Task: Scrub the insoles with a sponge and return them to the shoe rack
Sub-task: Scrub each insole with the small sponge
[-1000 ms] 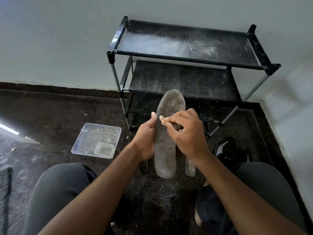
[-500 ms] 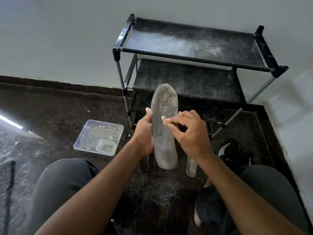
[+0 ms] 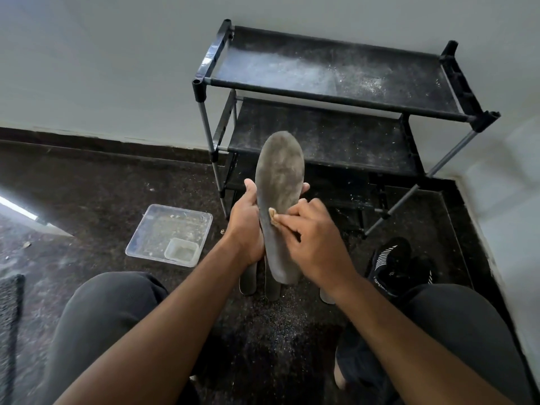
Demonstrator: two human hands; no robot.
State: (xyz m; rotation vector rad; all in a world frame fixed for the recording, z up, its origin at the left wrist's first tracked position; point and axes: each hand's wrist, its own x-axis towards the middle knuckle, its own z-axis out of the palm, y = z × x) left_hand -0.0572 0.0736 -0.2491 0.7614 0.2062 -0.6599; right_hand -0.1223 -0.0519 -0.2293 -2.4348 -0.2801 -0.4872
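Two dark-trousered knees frame the near edge of the view, and between them the speckled dark floor (image 3: 277, 331) is dusted with pale grit. Just beyond, the left hand (image 3: 245, 226) grips the grey insole (image 3: 279, 200) by its left edge, thumb on the front and fingertips showing past the right edge, holding it upright with the toe end pointing away. The right hand (image 3: 312, 241) has its fingers curled and pinches a small tan sponge (image 3: 273, 215), which it presses against the insole's lower middle near the left edge. Under the hands, the ends of other insoles (image 3: 248, 280) lie on the floor, and a black sneaker with white stripes (image 3: 391, 264) sits to the right, near the right knee. Left of the hands lies a clear square plastic tray (image 3: 169, 229) holding a smaller clear tub (image 3: 181, 251) in its near right corner. Farther on, against the wall, stands the black shoe rack (image 3: 336, 92), its fabric shelves powdered with pale dust. The scrubbing looks to be in progress, with grey blotches showing on the toe half. The sponge piece is tiny, so a hard stroke could flick it out of the pinch, or the thin insole could buckle or twist in the one-sided hold. Setting a cleaned insole on the dusty shelves would likely soil it again.
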